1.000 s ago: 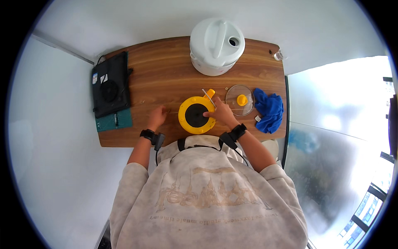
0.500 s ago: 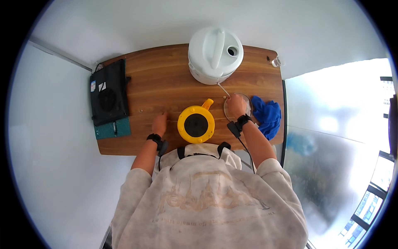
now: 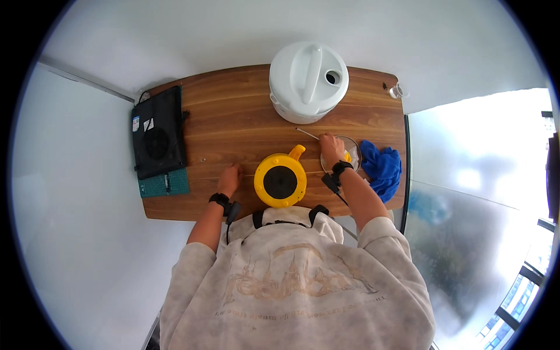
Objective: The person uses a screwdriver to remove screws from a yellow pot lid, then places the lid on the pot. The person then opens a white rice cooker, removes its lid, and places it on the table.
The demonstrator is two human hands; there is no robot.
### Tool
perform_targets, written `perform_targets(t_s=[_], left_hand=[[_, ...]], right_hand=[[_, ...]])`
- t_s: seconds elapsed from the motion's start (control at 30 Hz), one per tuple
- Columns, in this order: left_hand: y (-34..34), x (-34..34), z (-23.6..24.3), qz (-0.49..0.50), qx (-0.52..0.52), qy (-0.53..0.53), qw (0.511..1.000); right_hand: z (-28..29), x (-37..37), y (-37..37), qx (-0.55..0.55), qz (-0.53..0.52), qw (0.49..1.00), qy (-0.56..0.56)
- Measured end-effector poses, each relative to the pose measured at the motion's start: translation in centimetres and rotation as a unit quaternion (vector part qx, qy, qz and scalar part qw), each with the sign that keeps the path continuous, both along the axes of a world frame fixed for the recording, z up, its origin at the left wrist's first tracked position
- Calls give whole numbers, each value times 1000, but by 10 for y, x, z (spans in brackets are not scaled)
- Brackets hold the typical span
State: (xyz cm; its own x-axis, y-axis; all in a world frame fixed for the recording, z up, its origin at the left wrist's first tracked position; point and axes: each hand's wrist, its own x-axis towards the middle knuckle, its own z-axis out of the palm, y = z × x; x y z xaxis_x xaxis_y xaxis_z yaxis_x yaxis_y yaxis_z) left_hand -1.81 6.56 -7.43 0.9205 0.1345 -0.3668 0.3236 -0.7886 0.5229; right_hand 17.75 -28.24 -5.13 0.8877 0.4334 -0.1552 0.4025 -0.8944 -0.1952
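Observation:
Above the clear round dish [image 3: 357, 158], my right hand [image 3: 332, 148] is closed around a thin pale rod [image 3: 307, 133], whose darker tip points to the far left. Part of the dish is covered by that hand; something white and yellow shows inside it. In front of my body lies a round yellow appliance [image 3: 262, 188] with a dark circular face up and a yellow handle at its far right. Left of it, my left hand [image 3: 231, 178] rests on the wooden table [image 3: 233, 111] with its fingers curled in. Whether anything is in them is hidden.
A large white lidded container [image 3: 294, 70] with a round hole in its top stands at the back. A blue cloth [image 3: 382, 169] lies right of the dish. At left, a black flat device [image 3: 157, 134] overlaps a green mat [image 3: 181, 182]. A small clear cup [image 3: 398, 91] sits back right.
The rod in my right hand has swung so that its tip points farther left, away from the white container. The whole view has shifted slightly; my left hand stays beside the yellow appliance.

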Motion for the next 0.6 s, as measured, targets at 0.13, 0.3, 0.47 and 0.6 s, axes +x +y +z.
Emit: perform_targets(t_s=[0.13, 0.3, 0.47, 0.6], left_hand=[[1, 0, -6, 34, -29, 3, 999], [8, -1, 0, 57, -103, 2, 993], [13, -2, 21, 53, -133, -16, 990], [10, 5, 31, 44, -124, 0, 991]], right_hand=[[6, -4, 1, 15, -12, 1000, 4], [45, -34, -8, 162, -83, 973, 139], [96, -75, -15, 356, -148, 875, 293], [135, -94, -3, 419, -123, 847, 304]])
